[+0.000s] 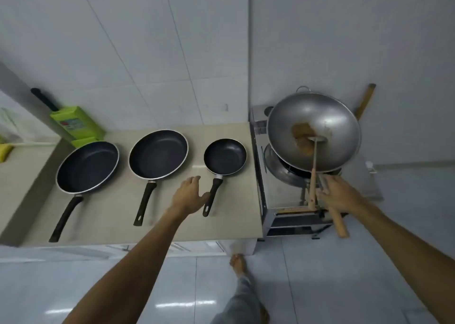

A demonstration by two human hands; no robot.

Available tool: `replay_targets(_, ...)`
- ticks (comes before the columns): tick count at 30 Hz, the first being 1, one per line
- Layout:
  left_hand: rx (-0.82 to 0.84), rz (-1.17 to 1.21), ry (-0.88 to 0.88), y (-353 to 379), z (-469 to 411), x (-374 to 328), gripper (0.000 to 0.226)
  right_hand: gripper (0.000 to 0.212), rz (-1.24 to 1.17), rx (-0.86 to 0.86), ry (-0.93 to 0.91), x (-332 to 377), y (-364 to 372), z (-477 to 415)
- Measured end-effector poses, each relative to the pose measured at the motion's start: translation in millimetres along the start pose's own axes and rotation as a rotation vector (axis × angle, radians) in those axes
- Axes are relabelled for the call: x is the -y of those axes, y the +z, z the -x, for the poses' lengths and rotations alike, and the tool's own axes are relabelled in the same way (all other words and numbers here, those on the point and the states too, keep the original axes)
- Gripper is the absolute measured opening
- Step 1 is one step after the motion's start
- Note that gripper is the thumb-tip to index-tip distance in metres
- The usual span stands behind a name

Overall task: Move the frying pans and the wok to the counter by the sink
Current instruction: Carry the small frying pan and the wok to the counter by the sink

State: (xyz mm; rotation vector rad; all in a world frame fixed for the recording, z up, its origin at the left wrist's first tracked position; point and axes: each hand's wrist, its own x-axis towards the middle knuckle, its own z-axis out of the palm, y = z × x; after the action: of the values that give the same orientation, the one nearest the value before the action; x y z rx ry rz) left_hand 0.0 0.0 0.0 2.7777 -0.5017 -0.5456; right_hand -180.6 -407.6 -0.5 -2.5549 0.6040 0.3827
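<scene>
head view: three dark frying pans [158, 153] sit in a row on the beige counter [118, 215], handles running back toward its near edge. left hand [188, 195] hovers spread and holding nothing, thumb just beside the smallest pan's handle [212, 196], bare counter under the palm. right hand [338, 195] is wrapped around the wooden handle [338, 221] of the wok [314, 131], tilted above the stove [283, 195]; a ladle [314, 161] lies inside it.

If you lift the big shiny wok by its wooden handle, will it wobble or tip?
Probably it will tip. The wok has a wide bowl far from its wooden handle, so it likely feels front-heavy. The ladle lying loose inside may slide. The right hand grips the handle.
</scene>
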Motion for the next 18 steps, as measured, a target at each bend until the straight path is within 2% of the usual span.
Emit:
replay_targets(2, 0.019, 0.061, -0.053, 9.4, -9.4, 1.9, 0.071, 0.061, -0.067, -0.056, 0.054, -6.1, 6.2, -5.5)
replay_targets(6, 0.11, 0.093, -0.134, 39.9, -25.3, 7.9, 0.068, 0.041, -0.166, -0.036, 0.181, -25.0, 28.4, -13.8)
replay_targets(9, 0.143, 0.124, -0.171, 58.5, -46.8, 11.3, 0.066, 0.033, -0.264, -0.11, 0.21, -33.8, 41.1, -17.8)
replay_targets(14, 0.128, 0.235, -0.266, 85.9, -80.3, 10.8, 0.063, 0.048, -0.38, -0.216, 0.328, -47.3, 59.3, -10.6)
replay_targets(18, 0.111, 0.303, -0.332, 98.1, -100.9, 6.9, 0.053, 0.038, -0.463, -0.153, 0.381, -48.6, 65.9, -12.3)
